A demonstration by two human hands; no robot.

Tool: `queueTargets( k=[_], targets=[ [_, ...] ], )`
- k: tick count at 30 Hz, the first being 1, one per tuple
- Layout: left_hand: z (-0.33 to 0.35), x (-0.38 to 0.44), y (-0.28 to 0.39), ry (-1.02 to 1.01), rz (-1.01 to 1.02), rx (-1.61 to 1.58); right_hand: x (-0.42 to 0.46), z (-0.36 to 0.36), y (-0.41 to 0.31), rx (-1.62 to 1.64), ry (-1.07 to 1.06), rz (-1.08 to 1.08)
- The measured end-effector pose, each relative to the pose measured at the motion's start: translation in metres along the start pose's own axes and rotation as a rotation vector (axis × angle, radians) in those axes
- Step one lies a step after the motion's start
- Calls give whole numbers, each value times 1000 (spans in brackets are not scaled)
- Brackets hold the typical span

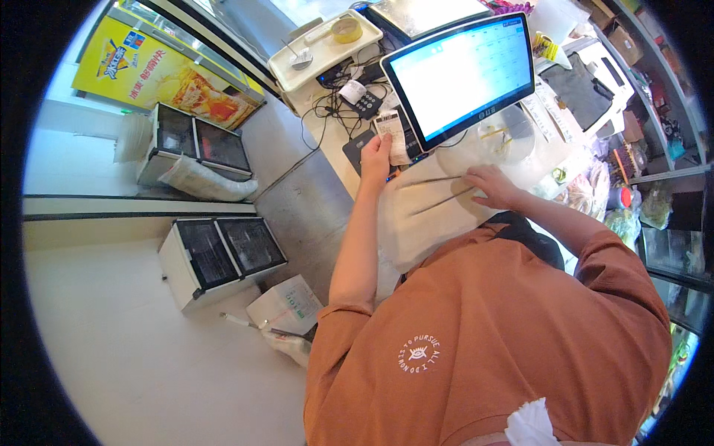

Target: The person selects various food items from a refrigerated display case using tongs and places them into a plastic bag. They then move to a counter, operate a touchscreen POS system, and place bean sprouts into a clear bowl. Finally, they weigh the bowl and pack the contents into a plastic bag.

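Observation:
My left hand (376, 159) pinches the lower edge of a printed paper receipt (392, 136), held above a black device (360, 150) on the counter. Palm down on the pale counter, my right hand (492, 187) rests with its fingers spread at the ends of two thin dark sticks (432, 180), which look like chopsticks. Whether the fingers hold them, I cannot tell. A lit touchscreen monitor (460, 78) stands beyond both hands. Between the monitor and my right hand is a round clear plastic container or lid (505, 136).
Loose black cables and a keypad (365, 103) lie left of the monitor. A cream tray (290, 75) holds a roll of tape (346, 30). Plastic bags (591, 187) and a red-capped container (620, 197) crowd the right side. Chest freezers (223, 253) stand at the left.

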State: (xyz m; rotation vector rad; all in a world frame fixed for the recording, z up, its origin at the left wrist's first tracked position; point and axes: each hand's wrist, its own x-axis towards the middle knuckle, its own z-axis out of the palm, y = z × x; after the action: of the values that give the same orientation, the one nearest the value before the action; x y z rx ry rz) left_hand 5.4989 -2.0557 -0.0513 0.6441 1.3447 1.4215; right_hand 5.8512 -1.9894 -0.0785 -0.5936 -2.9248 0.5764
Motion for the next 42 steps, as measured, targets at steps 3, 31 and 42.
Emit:
queueTargets(
  k=[3, 31, 42],
  targets=[
    [16, -42, 0, 113, 130, 33, -1, 9, 0, 4, -34, 83],
    [92, -368, 71, 216, 421, 113, -116, 15, -131, 1058, -136, 430],
    [-172, -510, 80, 405, 526, 169, 34, 93, -355, 980, -364, 371]
  ],
)
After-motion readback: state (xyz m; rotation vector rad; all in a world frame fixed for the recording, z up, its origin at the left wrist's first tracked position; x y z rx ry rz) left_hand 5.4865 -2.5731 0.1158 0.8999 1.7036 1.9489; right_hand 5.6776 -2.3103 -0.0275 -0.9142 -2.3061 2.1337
